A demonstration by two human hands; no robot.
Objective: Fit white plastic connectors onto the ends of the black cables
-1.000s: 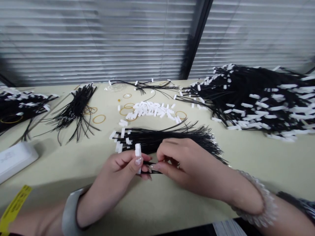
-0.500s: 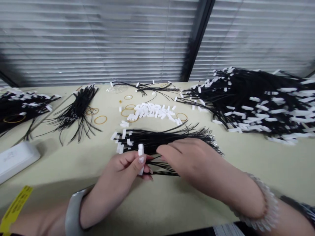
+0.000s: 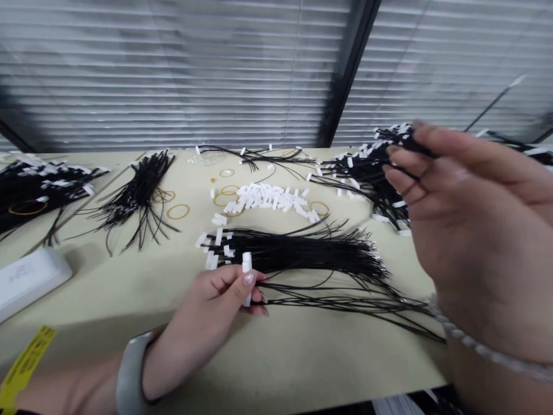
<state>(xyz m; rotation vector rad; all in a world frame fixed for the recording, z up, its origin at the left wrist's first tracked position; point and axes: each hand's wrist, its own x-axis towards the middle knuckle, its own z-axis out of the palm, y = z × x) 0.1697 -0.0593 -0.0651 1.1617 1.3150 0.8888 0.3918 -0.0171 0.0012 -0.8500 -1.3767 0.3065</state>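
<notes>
My left hand (image 3: 235,291) pinches a stack of white connectors (image 3: 246,263) from which thin black wires (image 3: 328,302) trail right across the table. Just behind it lies a thick bundle of black wires (image 3: 302,252) with white connectors at its left end. Raised at the right, my right hand (image 3: 404,153) is slightly blurred, its fingers apart in front of the large pile of black wires (image 3: 384,184). Beyond that hand, one black wire with a white tip (image 3: 496,104) sticks up against the blinds.
Loose white connectors (image 3: 270,197) lie mid-table among yellow rubber bands (image 3: 178,211). Farther left are a small wire bundle (image 3: 144,190), another wire pile (image 3: 26,187) and a white device (image 3: 32,282). Window blinds (image 3: 173,75) stand behind the table.
My right hand has left the wires beside my left hand and risen to the right, uncovering their trailing ends. The white-tipped wire now stands up behind it. My left hand keeps its hold.
</notes>
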